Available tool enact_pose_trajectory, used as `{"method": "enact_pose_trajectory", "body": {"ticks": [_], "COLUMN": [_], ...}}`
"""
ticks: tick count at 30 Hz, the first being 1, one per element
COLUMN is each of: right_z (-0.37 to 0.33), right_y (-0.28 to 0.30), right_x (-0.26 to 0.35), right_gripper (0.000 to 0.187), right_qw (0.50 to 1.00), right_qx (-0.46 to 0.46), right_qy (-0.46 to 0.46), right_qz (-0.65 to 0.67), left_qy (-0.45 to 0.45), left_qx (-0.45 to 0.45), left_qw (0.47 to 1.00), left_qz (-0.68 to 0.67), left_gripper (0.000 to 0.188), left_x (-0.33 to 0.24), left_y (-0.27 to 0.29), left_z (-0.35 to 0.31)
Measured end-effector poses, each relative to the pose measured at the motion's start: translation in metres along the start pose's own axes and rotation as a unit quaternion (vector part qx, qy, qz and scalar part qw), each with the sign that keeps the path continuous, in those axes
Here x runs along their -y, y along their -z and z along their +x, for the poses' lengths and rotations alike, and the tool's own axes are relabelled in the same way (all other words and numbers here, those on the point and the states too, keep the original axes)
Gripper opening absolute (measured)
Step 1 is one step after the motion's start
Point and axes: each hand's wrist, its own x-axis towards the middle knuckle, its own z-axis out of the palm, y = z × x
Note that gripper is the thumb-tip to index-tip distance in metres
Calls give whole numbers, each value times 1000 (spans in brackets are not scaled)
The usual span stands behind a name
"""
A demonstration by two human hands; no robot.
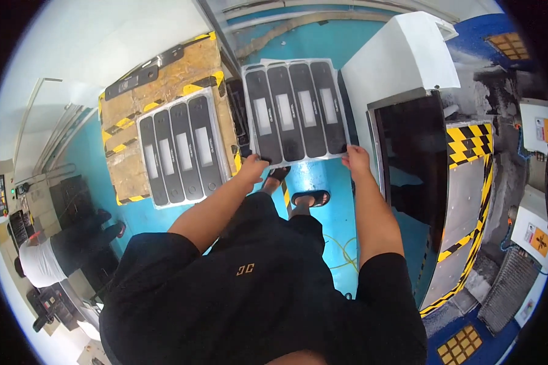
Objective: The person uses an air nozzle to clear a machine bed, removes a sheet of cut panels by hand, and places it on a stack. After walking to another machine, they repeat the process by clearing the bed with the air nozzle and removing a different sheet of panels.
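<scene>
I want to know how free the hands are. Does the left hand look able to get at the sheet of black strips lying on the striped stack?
Probably not as it stands: the left hand grips the held sheet together with the right hand. The lying sheet is close beside it, uncovered.

The sheet [295,109] that the left hand [254,168] and right hand [355,159] hold by its near edge looks like thin, smooth plastic film, pale and slightly glossy, carrying four matt black strips with shiny grey panels. A second such sheet [181,148] lies on a rough, scuffed brown block [164,76] edged with worn yellow-and-black tape. The floor [323,182] is glossy blue paint, and the dark panel [413,155] on the white machine shines like glass.
</scene>
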Motion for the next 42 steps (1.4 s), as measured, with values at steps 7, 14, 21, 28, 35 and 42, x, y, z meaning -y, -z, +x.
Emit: {"method": "enact_pose_trajectory", "body": {"ticks": [7,14,21,28,35,42], "right_z": [13,9,29,10,5,4], "right_y": [19,16,23,1,10,4], "right_x": [-31,-35,-56,-17,-24,-20], "right_gripper": [30,34,26,19,17,17], "right_qw": [915,904,949,999,998,999], "right_qx": [-87,-100,-102,-47,-53,-17], "right_qy": [240,195,176,-6,-8,9], "right_qz": [-312,-369,-241,16,35,50], "left_qy": [-270,-276,-230,-241,-111,-91], "left_qx": [-83,-197,-151,-183,-41,-62], "left_qw": [944,883,920,927,991,993], "left_qz": [172,326,280,220,64,-31], "left_gripper": [62,63,51,46,12,18], "left_x": [-89,-196,-213,-210,-237,-241], "left_y": [5,38,31,62,51,68], "left_z": [52,161,210,241,219,220]}}
